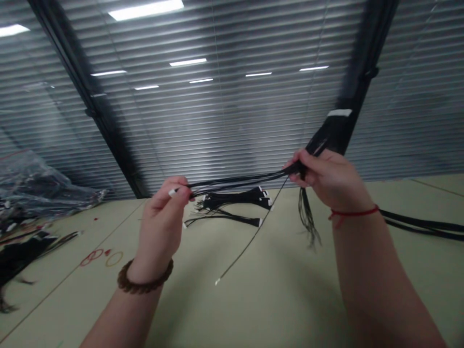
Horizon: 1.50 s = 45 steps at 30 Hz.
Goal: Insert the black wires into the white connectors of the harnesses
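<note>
A black wire harness (239, 181) is stretched between my hands above the table. My left hand (165, 208) pinches its left end, where a small white connector (173, 192) shows at the fingertips. My right hand (326, 174) is closed round the bunched wires at the other end. Above that hand the wires fan out to a wide white connector (340, 112). One thin wire (250, 241) hangs down to the left from the right hand, with a small pale tip. A bunch of loose wire ends (307, 220) dangles below the same hand.
Several similar harnesses (232, 200) lie on the pale green table (261, 309) beyond my hands. At left are dark wire bundles (21, 256), clear plastic bags (47, 186) and rubber bands (114, 259). Black cables (424, 224) lie at right. A window with blinds (232, 96) stands behind.
</note>
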Motion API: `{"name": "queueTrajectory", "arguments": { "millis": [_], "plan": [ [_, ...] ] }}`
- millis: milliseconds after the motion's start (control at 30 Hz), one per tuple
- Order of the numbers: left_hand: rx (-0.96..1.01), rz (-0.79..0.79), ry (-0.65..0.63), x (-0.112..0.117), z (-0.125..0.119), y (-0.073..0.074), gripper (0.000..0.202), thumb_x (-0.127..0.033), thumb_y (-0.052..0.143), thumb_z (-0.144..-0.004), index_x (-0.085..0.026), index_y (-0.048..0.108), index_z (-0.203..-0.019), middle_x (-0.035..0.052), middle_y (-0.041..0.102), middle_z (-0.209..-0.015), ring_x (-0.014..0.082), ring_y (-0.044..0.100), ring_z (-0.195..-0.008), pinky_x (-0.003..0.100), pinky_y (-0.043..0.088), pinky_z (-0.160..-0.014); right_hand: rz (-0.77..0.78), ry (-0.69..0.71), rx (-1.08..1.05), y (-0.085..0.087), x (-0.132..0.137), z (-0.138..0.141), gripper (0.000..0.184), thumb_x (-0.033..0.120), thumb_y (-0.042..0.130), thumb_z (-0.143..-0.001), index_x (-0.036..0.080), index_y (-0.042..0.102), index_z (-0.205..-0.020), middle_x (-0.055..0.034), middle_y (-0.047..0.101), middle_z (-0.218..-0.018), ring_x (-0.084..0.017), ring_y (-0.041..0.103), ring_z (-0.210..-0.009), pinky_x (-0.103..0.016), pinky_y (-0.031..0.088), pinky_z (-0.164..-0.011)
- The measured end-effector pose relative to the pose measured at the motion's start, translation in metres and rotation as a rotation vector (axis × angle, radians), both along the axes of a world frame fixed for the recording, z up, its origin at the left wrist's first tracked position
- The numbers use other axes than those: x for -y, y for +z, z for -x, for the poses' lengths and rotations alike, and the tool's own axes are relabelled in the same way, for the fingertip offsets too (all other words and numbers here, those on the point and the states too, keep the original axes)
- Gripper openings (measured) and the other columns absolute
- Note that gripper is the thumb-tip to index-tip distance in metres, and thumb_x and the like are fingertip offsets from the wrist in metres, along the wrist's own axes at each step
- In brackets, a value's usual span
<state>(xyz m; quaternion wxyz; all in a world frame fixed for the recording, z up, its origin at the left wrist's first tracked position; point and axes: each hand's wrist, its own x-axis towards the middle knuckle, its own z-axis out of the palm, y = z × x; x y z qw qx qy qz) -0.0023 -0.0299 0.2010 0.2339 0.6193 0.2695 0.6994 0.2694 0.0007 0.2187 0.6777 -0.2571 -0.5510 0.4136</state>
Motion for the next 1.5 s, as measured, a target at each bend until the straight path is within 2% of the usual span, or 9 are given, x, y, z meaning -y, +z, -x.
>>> {"name": "queueTrajectory", "arguments": {
  "millis": [167, 433, 633, 800, 867, 1033, 1167, 1300, 1500],
  "plan": [
    [0.485, 0.318, -0.231, -0.004, 0.017, 0.012, 0.021, -0.021, 0.057, -0.079, -0.020, 0.059, -0.058, -0.0021, 0.059, -0.070, 0.0098, 0.055, -0.071, 0.025, 0.049, -0.069, 0.097, 0.122, 0.247, -0.001, 0.011, 0.002, 0.018, 0.026, 0.066, -0.075, 0.010, 0.060, -0.075, -0.0001, 0.050, -0.051, -0.005, 0.038, -0.041, -0.017, 0.022, -0.036],
    [0.356, 0.203, -0.148, -0.004, 0.036, 0.020, 0.016, -0.009, 0.062, -0.065, -0.022, 0.056, -0.060, -0.0030, 0.055, -0.069, 0.0106, 0.054, -0.070, 0.024, 0.047, -0.067, 0.100, 0.122, 0.208, -0.004, 0.003, 0.000, 0.011, 0.020, 0.061, -0.075, 0.010, 0.056, -0.078, 0.0053, 0.038, -0.052, -0.001, 0.028, -0.042, -0.016, 0.015, -0.039],
    [-0.022, 0.200, 0.154, -0.012, 0.031, 0.011, 0.023, -0.015, 0.065, -0.062, -0.024, 0.050, -0.077, -0.0061, 0.044, -0.063, 0.0098, 0.047, -0.055, 0.022, 0.037, -0.054, 0.066, 0.150, 0.180, -0.004, 0.007, 0.007, 0.013, 0.020, 0.059, -0.072, 0.012, 0.056, -0.082, 0.0030, 0.044, -0.057, -0.003, 0.033, -0.045, -0.016, 0.016, -0.040],
    [-0.818, 0.238, 0.515, -0.018, 0.033, 0.001, 0.018, -0.028, 0.057, -0.073, -0.021, 0.056, -0.090, -0.0028, 0.056, -0.065, 0.0126, 0.047, -0.051, 0.024, 0.032, -0.052, 0.063, 0.144, 0.207, -0.001, 0.014, 0.013, 0.020, 0.026, 0.062, -0.071, 0.011, 0.060, -0.085, 0.0013, 0.046, -0.060, -0.003, 0.032, -0.046, -0.016, 0.016, -0.039],
    [-1.058, 0.266, 0.462, -0.021, 0.035, -0.004, 0.019, -0.029, 0.052, -0.077, -0.021, 0.057, -0.094, -0.0016, 0.061, -0.066, 0.0150, 0.052, -0.053, 0.026, 0.036, -0.054, 0.045, 0.101, 0.206, 0.000, 0.016, 0.014, 0.021, 0.030, 0.063, -0.073, 0.012, 0.061, -0.084, 0.0020, 0.045, -0.060, -0.003, 0.032, -0.046, -0.016, 0.017, -0.039],
    [-1.192, 0.281, 0.318, -0.025, 0.039, -0.014, 0.019, -0.026, 0.052, -0.078, -0.022, 0.062, -0.094, 0.0023, 0.068, -0.073, 0.0195, 0.061, -0.065, 0.030, 0.044, -0.063, 0.011, -0.091, 0.248, 0.000, 0.016, 0.015, 0.019, 0.033, 0.061, -0.077, 0.014, 0.059, -0.076, 0.0010, 0.051, -0.060, -0.003, 0.040, -0.047, -0.014, 0.026, -0.039],
    [-1.188, 0.180, 0.280, -0.012, 0.023, -0.012, 0.027, -0.032, 0.051, -0.083, -0.019, 0.060, -0.104, 0.0093, 0.064, -0.104, 0.0231, 0.056, -0.100, 0.039, 0.041, -0.089, 0.047, -0.065, 0.446, 0.002, 0.023, 0.028, 0.023, 0.030, 0.059, -0.078, 0.012, 0.055, -0.064, -0.0003, 0.053, -0.054, -0.004, 0.043, -0.042, -0.015, 0.029, -0.035],
    [-0.922, -0.019, 0.221, 0.014, -0.006, -0.006, 0.024, -0.031, 0.051, -0.085, -0.019, 0.057, -0.106, 0.0091, 0.055, -0.118, 0.0202, 0.046, -0.116, 0.039, 0.035, -0.100, 0.027, 0.062, 0.627, 0.001, 0.038, 0.053, 0.021, 0.031, 0.055, -0.081, 0.014, 0.053, -0.068, -0.0003, 0.057, -0.057, -0.005, 0.044, -0.040, -0.015, 0.031, -0.034],
    [-0.674, -0.150, 0.106, 0.034, -0.023, -0.007, 0.020, -0.022, 0.057, -0.082, -0.020, 0.057, -0.102, 0.0070, 0.056, -0.107, 0.0183, 0.052, -0.103, 0.034, 0.043, -0.090, -0.118, 0.192, 0.850, -0.007, 0.055, 0.077, 0.023, 0.027, 0.051, -0.083, 0.015, 0.049, -0.063, 0.0026, 0.053, -0.054, -0.005, 0.044, -0.046, -0.017, 0.030, -0.043]
  ]
}}
